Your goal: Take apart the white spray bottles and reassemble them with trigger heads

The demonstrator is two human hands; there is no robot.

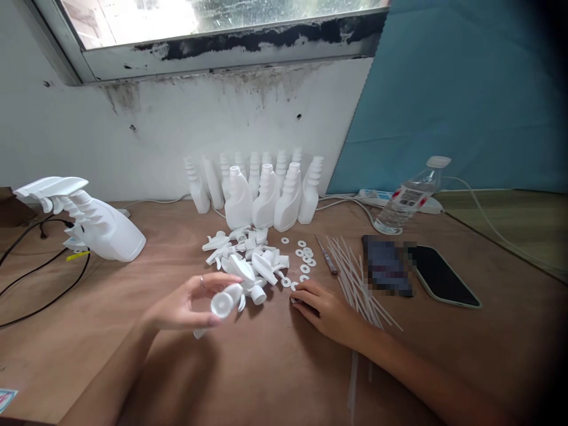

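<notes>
"Spray head (223, 303): where have you got it?"

"In my left hand (180, 305), at seven o'clock from the heap of loose heads (239, 266), pinched between thumb and fingers, its round end turned towards me."

"And the right hand (331, 313)?"

"At four o'clock from that heap, bent over the near edge of the white washers (305, 268). My fingers lie close together, tips down; whether they pinch a washer, I cannot tell."

"What's around you?"

"At twelve o'clock from the heap, upright white bottles (265, 201). At three, past the washers, a slim tool (327, 257), then thin white tubes (355, 281), and farther out a phone (446, 276). At two, a clear bottle (406, 201). Between nine and ten, a bottle with its sprayer fitted (110, 228)."
</notes>
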